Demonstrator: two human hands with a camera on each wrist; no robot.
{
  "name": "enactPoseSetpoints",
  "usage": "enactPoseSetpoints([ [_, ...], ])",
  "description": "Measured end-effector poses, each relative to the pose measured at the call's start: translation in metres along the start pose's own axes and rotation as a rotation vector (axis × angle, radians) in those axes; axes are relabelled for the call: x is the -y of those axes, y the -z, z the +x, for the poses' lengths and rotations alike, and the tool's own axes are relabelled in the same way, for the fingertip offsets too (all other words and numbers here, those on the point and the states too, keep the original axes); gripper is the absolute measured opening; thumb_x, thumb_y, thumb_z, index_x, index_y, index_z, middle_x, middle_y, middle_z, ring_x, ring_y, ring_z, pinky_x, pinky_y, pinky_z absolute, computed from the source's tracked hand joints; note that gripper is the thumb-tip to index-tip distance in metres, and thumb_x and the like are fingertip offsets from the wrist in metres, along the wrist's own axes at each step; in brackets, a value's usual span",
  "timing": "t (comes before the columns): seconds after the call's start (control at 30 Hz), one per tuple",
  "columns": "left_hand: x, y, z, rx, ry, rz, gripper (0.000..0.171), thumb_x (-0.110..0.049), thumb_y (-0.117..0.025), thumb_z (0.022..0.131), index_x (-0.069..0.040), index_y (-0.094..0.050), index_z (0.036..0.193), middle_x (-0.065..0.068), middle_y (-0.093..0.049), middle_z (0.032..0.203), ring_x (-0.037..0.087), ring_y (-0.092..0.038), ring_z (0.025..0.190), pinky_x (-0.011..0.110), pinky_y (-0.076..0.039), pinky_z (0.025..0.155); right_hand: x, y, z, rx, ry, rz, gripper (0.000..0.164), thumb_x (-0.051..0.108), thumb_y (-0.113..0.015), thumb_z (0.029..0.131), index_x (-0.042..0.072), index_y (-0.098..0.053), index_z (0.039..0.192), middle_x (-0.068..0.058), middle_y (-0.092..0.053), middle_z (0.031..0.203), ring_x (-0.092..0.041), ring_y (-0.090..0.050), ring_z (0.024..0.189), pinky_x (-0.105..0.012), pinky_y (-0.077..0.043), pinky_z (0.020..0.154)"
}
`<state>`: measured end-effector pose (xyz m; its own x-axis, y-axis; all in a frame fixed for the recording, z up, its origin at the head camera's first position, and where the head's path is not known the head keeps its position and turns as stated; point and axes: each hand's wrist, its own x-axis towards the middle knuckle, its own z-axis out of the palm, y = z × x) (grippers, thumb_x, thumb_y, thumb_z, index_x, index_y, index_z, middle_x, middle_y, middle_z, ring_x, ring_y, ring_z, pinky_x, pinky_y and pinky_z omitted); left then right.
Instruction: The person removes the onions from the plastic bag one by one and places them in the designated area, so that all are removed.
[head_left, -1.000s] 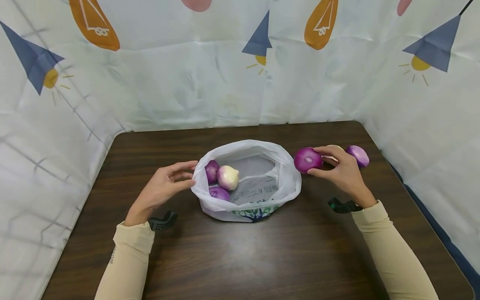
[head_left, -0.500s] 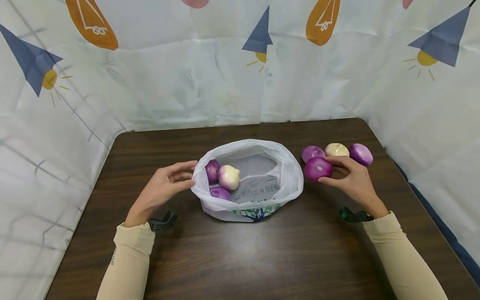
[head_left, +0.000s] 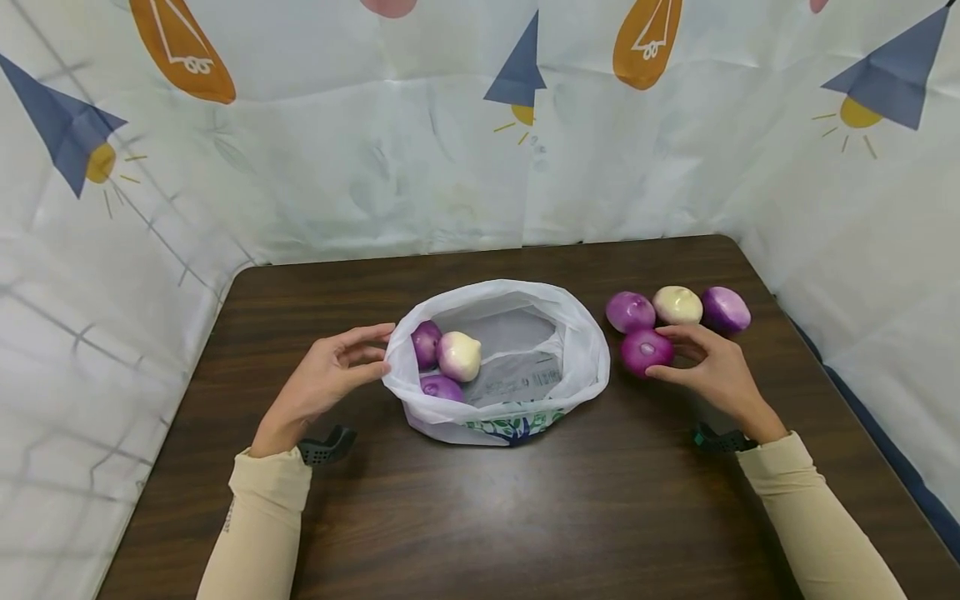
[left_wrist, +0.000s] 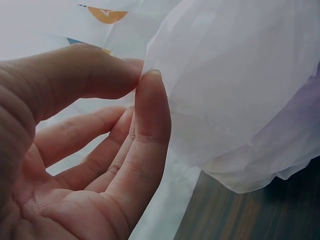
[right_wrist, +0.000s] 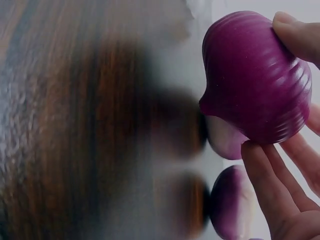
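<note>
Gripping the purple onion [head_left: 647,352] between thumb and fingertips, the right hand [head_left: 716,367] is right of the bag [head_left: 588,358], just on the near side of three loose onions [head_left: 678,306]. Whether the purple onion touches the worktop [head_left: 480,517] cannot be told. It is glossy, deep magenta-purple and finely ridged. A small pale spot on it faces up; its blunt nub points toward the worktop. The body is nearly round, so any long axis is slight. The left hand [head_left: 330,367] pinches the bag's left rim. The bag is white, open-topped, with green and blue print on its near side; three peeled onions [head_left: 459,357] lie inside, at left. The worktop is dark brown wood grain with a soft sheen. White sheeting [head_left: 420,167] surrounds its far, left and right sides, printed with orange bulbs and blue lamps.
</note>
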<state>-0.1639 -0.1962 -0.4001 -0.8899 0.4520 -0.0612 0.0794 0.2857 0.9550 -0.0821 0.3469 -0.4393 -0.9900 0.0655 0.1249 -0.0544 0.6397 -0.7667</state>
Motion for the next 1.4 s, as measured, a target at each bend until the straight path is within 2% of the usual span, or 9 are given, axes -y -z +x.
enactPoseSetpoints([
  [0.23, 0.001, 0.000, -0.002, -0.004, -0.008, -0.005, 0.058, -0.011, -0.076, 0.094, -0.004, -0.055, 0.148, -0.004, -0.064, 0.132, -0.002, -0.070, 0.105, 0.016, -0.057, 0.088, -0.004, 0.002, 0.002, 0.041, 0.026, -0.080, 0.054, 0.030, -0.091, 0.080, 0.018, -0.070, 0.128, -0.009, -0.071, 0.129, 0.023, -0.058, 0.102, -0.001, -0.048, 0.088],
  [0.53, 0.002, 0.001, -0.003, -0.007, -0.005, -0.005, 0.058, -0.012, -0.077, 0.094, -0.005, -0.056, 0.147, -0.003, -0.064, 0.132, -0.002, -0.070, 0.105, 0.016, -0.057, 0.088, -0.005, 0.003, 0.006, 0.058, 0.047, -0.136, 0.051, 0.035, -0.089, 0.082, 0.020, -0.070, 0.127, -0.007, -0.070, 0.130, 0.022, -0.056, 0.101, 0.001, -0.045, 0.088],
  [0.67, 0.002, 0.001, -0.003, -0.013, 0.000, -0.003, 0.058, -0.012, -0.077, 0.093, -0.005, -0.056, 0.147, 0.002, -0.064, 0.134, -0.002, -0.071, 0.104, 0.016, -0.057, 0.088, -0.001, 0.004, 0.007, 0.053, 0.055, -0.148, 0.052, 0.034, -0.090, 0.081, 0.020, -0.070, 0.127, -0.006, -0.070, 0.130, 0.021, -0.057, 0.099, 0.001, -0.045, 0.087],
  [0.8, 0.001, 0.001, -0.004, -0.015, 0.010, 0.001, 0.058, -0.012, -0.077, 0.093, -0.005, -0.056, 0.147, 0.011, -0.062, 0.138, -0.002, -0.070, 0.104, 0.016, -0.057, 0.088, 0.004, 0.007, 0.008, 0.041, 0.051, -0.134, 0.054, 0.030, -0.092, 0.079, 0.018, -0.071, 0.126, -0.006, -0.071, 0.129, 0.017, -0.060, 0.098, 0.000, -0.047, 0.086],
  [0.9, 0.000, 0.002, -0.004, -0.013, 0.015, 0.002, 0.058, -0.012, -0.077, 0.094, -0.005, -0.056, 0.148, 0.013, -0.061, 0.140, -0.003, -0.070, 0.105, 0.016, -0.057, 0.088, 0.007, 0.008, 0.009, 0.037, 0.045, -0.124, 0.055, 0.028, -0.093, 0.078, 0.016, -0.071, 0.127, -0.009, -0.071, 0.128, 0.014, -0.062, 0.097, -0.002, -0.049, 0.085],
  [1.23, 0.002, 0.003, -0.005, -0.015, 0.001, -0.013, 0.059, -0.011, -0.077, 0.093, -0.004, -0.056, 0.147, -0.005, -0.064, 0.132, -0.003, -0.070, 0.104, 0.016, -0.057, 0.088, 0.015, 0.009, 0.016, 0.035, 0.064, -0.085, 0.056, 0.022, -0.094, 0.076, 0.015, -0.071, 0.127, -0.010, -0.073, 0.124, 0.004, -0.069, 0.094, -0.005, -0.052, 0.083],
  [1.4, 0.001, 0.001, -0.002, -0.003, -0.005, -0.016, 0.059, -0.010, -0.077, 0.093, -0.005, -0.055, 0.148, 0.010, -0.062, 0.141, -0.003, -0.070, 0.105, 0.017, -0.057, 0.088, 0.026, 0.008, 0.023, 0.014, 0.106, -0.069, 0.055, 0.018, -0.092, 0.077, 0.012, -0.071, 0.128, -0.011, -0.071, 0.123, -0.003, -0.071, 0.093, -0.004, -0.052, 0.084],
])
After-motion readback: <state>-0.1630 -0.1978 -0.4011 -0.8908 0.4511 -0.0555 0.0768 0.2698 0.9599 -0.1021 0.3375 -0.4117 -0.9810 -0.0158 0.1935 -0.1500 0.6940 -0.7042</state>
